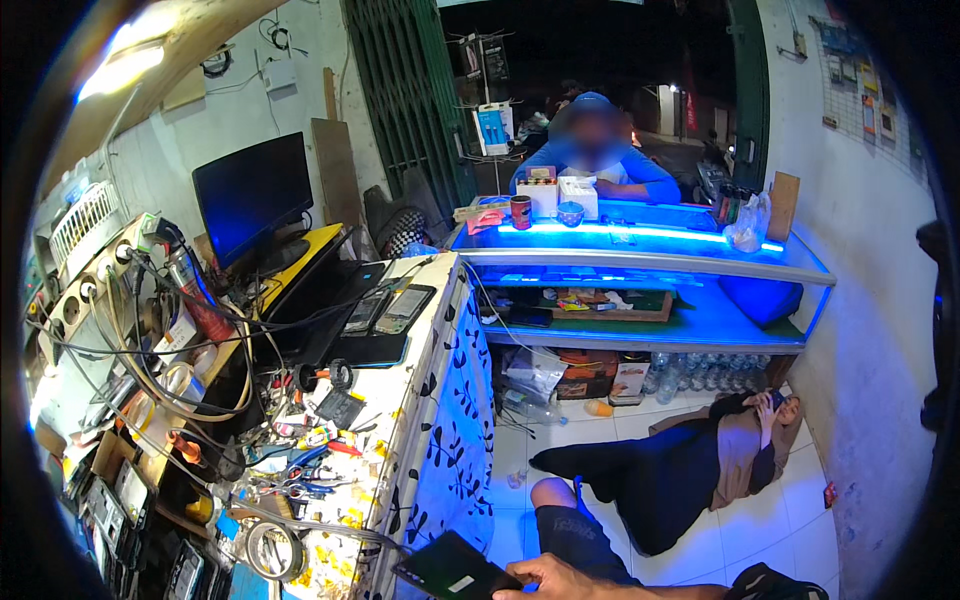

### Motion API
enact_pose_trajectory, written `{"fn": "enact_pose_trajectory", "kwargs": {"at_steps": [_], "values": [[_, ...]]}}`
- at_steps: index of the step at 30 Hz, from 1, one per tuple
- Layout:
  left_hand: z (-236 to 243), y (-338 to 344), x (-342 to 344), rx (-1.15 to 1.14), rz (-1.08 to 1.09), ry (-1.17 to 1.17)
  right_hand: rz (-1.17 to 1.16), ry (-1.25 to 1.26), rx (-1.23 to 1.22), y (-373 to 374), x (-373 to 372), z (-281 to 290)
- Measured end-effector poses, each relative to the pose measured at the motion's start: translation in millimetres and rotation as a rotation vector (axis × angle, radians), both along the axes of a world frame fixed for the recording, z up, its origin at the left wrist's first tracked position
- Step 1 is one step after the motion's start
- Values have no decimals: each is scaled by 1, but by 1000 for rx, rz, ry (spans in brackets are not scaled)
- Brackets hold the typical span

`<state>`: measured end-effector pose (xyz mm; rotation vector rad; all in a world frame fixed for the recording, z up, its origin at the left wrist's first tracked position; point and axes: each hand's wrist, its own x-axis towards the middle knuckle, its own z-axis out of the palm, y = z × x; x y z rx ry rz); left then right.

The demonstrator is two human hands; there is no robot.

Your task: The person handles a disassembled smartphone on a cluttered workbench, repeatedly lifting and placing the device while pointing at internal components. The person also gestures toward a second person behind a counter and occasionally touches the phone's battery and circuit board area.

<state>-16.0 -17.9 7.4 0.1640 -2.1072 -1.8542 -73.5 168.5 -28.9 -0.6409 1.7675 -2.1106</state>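
Note:
At the lower edge my right hand [550,578] grips a flat black panel [455,568] by its right end, thumb on top. The panel bears a small white label; whether it is a phone, a screen or a cover I cannot tell. It is held beside the front corner of the cluttered workbench [400,390]. My left hand does not show. Nearby on the bench lie several hand tools, among them blue-handled pliers [308,457], and a roll of tape [275,550]. Farther back, an opened phone [405,308] rests on a black mat [385,347].
Cables [235,350] hang across the bench's left side, below a monitor [253,195]. A glass counter [640,262] crosses the back, with a person in blue [640,180] leaning behind it. Another person [690,470] lies on the tiled floor at right, holding a phone.

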Motion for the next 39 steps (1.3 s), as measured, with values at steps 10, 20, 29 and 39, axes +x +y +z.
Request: {"fn": "enact_pose_trajectory", "kwargs": {"at_steps": [10, 20, 29, 39], "values": [[8, 7, -1, -36, -99, -146, -230, -131, -106, 15, -20, -3], [-16, 19, -5, 103, -15, -10, -388, -239, -185, 16, -26, -8], [9, 22, 3, -412, -20, 179, -133, -335, -318, 4, -25, -12], [13, 35, -11, -439, -209, 483, 24, -299, -281, 18, -23, 6]]}}
